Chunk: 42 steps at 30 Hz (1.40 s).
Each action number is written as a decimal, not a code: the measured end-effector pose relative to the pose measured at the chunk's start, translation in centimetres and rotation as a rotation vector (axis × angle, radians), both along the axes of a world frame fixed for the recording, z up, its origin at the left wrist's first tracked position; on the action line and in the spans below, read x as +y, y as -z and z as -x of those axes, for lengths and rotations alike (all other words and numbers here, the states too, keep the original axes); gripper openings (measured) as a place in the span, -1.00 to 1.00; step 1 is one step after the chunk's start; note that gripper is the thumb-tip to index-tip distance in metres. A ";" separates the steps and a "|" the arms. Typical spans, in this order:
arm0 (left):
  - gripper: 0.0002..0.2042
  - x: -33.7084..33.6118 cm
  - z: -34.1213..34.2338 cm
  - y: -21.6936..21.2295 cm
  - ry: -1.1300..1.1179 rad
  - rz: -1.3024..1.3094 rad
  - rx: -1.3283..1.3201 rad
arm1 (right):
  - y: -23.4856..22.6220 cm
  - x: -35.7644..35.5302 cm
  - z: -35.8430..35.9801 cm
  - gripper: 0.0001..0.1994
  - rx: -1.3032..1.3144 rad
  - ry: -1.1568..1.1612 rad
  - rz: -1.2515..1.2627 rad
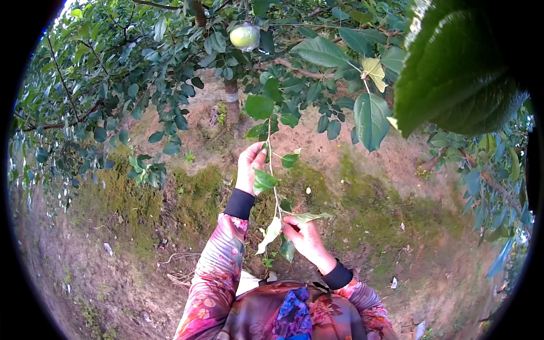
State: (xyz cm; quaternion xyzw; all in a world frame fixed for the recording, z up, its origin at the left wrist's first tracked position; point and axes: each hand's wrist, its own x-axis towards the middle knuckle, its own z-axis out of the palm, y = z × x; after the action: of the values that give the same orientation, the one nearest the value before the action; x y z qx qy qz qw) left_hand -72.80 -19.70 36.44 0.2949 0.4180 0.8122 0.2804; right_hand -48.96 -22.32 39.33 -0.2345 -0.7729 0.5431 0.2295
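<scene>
Head view, and it's pretty much all about one leafy twig [271,164] between the two hands. It runs lengthwise away from the body, leaning a little, with its near end at the right fingers and the stem passing just right of the left fingertips before it gets lost among leaves beyond them. Can't tell from this whether that far end is joined to a branch.

Right hand [306,238] is the closer one to the near end: thumb and fingers are pinched on the twig there, hand angled up and to the left, wrist low, forearm coming in from the lower right. Left hand [249,167] sits further out, beside the upper stretch, reaching pretty much straight ahead with the fingertips bunched together at the stem. Honestly can't tell if they're clamped on the stem itself or on a leaf.

Around the fingers: a pale, curled leaf [270,235] dangles just left of the right ones. Well beyond the left ones there's a tree trunk [232,105], and further up a light green fruit [244,37] in a clear wrap. Mossy ground [198,195] lies below and left of the left fingers.
</scene>
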 end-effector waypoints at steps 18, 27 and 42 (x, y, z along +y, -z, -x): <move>-0.87 -3.1 -2.3 -0.8 -0.136 0.157 0.113 | 1.9 2.5 -1.8 -0.87 0.072 0.087 0.234; -0.85 -16.3 8.3 3.2 -0.852 0.661 0.740 | 2.1 3.1 -1.4 -0.92 0.092 0.228 0.325; -0.61 -29.5 26.5 11.7 -0.740 1.018 0.754 | 6.2 -1.9 5.8 -0.88 -0.114 0.410 0.139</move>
State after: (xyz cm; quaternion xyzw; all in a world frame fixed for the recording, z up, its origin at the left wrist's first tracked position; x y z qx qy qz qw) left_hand -99.30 -49.18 24.78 0.2272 0.8839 0.4021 -0.0729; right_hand -54.77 -24.23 33.12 -0.4324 -0.6815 0.5229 0.2741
